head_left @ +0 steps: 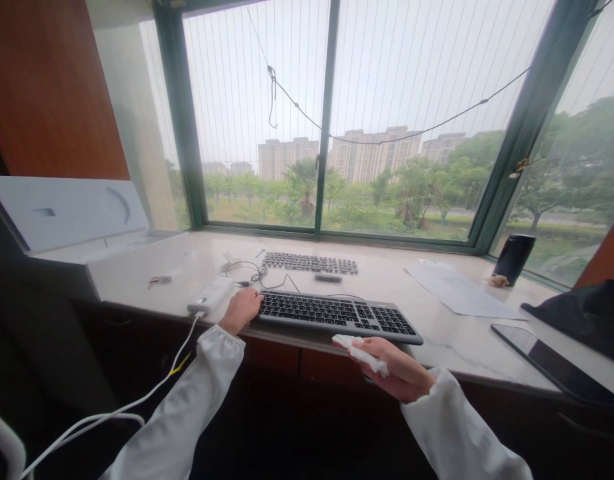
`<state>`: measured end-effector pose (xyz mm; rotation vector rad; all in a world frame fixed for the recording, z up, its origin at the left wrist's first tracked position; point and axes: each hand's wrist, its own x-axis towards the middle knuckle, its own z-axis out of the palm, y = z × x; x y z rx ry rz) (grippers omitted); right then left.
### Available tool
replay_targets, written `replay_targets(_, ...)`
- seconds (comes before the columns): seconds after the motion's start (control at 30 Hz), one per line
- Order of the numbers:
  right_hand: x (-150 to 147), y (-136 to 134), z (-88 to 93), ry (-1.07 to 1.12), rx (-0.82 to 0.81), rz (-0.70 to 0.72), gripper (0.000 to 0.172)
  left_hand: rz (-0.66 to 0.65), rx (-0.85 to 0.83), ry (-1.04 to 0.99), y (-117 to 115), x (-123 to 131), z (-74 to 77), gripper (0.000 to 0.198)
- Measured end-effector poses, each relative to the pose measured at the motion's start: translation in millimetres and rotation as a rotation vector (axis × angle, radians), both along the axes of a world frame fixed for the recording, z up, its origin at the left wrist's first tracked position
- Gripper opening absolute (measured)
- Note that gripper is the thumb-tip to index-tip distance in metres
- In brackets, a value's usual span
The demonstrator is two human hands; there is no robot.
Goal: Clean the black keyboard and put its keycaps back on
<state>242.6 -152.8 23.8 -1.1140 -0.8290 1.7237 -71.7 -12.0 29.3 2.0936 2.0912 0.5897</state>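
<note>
A grey keyboard with black keys (337, 313) lies near the front edge of a pale marble sill (437, 333). My left hand (241, 309) is closed on the keyboard's left end, fingers curled over its edge. My right hand (394, 370) hovers just in front of the keyboard's right part, below the sill's edge, and holds a crumpled white tissue (361, 352). Both arms wear white sleeves.
A second keyboard (311, 263) lies further back by the window. A white power bank (211, 297) with a white cable sits left of my left hand. An open white box (87, 233) stands at left; papers (461, 293), a black cup (514, 259), a tablet (551, 363) at right.
</note>
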Motion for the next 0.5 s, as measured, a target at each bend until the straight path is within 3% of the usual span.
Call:
replay_targets(0.2, 18, -9, 11.3, -0.254, 0.187, 0.051, 0.039, 0.115, 0.034, 0.13, -7, 15, -4.4, 0.037)
replay_targets(0.4, 65, 7, 9.9, -1.022, 0.502, -0.269, 0.039, 0.145, 0.022, 0.207, -8, 23, -2.7, 0.038)
replay_targets(0.5, 91, 18, -2.9, -1.251, 0.56, -0.278, 0.044, 0.154, 0.019, 0.228, -6, 27, -3.8, 0.04)
